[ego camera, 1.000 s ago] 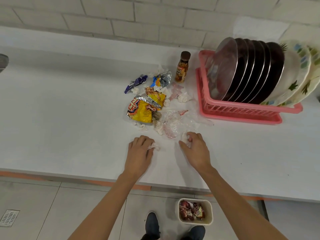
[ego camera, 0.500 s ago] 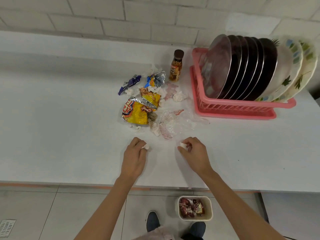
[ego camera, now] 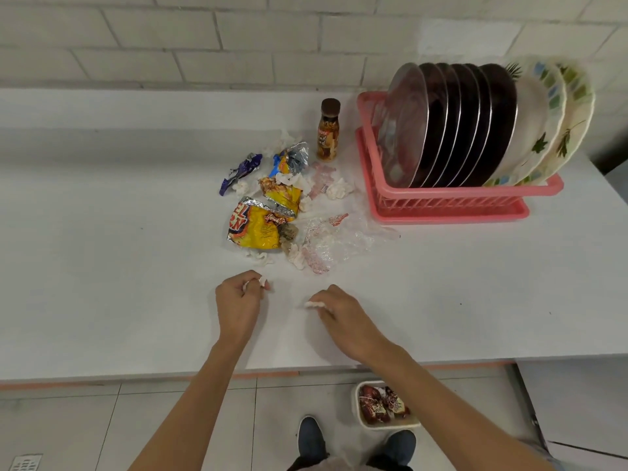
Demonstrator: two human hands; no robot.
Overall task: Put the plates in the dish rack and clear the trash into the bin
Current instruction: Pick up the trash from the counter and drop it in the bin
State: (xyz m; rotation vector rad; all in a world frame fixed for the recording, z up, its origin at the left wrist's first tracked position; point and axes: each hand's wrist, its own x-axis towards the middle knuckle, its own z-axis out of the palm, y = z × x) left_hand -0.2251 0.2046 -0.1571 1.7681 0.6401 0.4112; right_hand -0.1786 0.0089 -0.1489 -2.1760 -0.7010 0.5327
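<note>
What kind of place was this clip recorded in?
Probably a plain kitchen or pantry area: a pink dish rack full of plates stands on a white counter against a tiled wall, with a small bin on the tiled floor below.

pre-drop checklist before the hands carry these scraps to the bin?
1. Left hand pinching a tissue scrap: ok.
2. Right hand pinching a tissue scrap: ok.
3. Bin on the floor, open, wrappers inside, room left: ok.
4. Plates standing in the pink dish rack: ok.
5. Counter cleared: not ok, yellow chip bag, clear plastic and bottle remain.
</note>
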